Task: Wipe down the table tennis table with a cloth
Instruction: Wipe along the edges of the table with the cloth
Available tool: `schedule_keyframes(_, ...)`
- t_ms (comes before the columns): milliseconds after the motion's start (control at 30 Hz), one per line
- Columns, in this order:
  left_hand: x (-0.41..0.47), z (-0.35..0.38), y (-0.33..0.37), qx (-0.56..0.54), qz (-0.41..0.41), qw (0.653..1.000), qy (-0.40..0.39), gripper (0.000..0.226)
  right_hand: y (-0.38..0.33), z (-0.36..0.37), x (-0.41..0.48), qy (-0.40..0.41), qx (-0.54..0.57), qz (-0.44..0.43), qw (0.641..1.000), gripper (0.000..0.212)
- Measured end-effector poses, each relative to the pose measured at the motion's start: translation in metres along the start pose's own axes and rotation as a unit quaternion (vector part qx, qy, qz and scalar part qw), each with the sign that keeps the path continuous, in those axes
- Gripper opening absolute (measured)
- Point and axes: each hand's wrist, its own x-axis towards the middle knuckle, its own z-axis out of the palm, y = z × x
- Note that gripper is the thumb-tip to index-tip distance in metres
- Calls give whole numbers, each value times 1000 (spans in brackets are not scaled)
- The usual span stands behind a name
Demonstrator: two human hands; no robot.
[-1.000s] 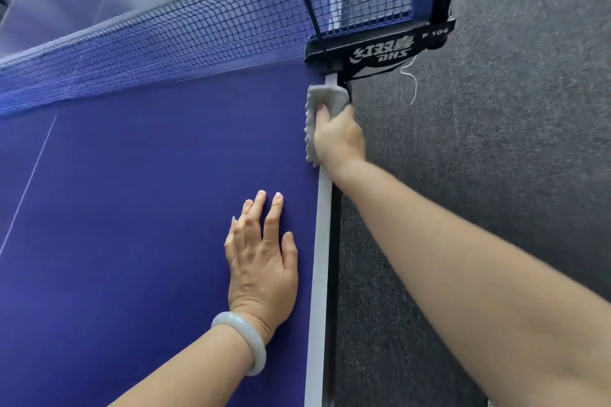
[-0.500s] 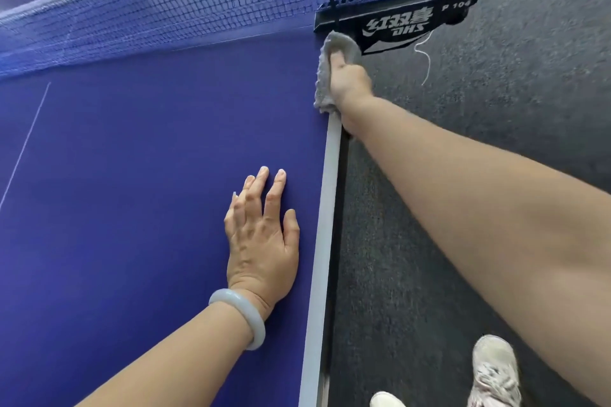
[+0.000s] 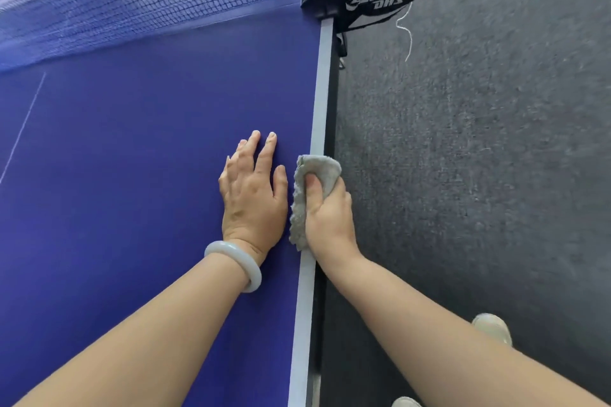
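1. The left hand (image 3: 253, 195) lies flat, palm down, with its fingers straight and a little apart.
2. The right hand (image 3: 327, 211) is just beside it. Its fingers curl round a cloth (image 3: 317, 168), thumb on top.
3. Both bare arms reach forward.

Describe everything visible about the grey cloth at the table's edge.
The pale grey fluffy cloth looks like terry or microfibre, bunched into a folded wad with a nubbly left edge. The right hand grips it, thumb pressed on top. It lies on the white side stripe of the blue table tennis table, spilling slightly over the rim, close beside the flat left hand; whether they touch is unclear.
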Motion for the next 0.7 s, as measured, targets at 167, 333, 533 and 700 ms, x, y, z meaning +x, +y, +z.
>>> schedule_keyframes(167,-13,-9,4,-50,43,996,60,35,-2,1,6,5,-20,-16,1000,54)
schedule_keyframes(333,-62,-20,-4,-58,68,995,50,31,-3,0,7,1,-28,-15,999,56)
schedule_keyframes(533,-147,-12,-35,28,99,994,-41,56,2,3,3,16,31,2,999,58)
schedule_keyframes(700,-144,-7,-37,46,93,994,-46,58,56,10,-77,12,119,6,993,60)
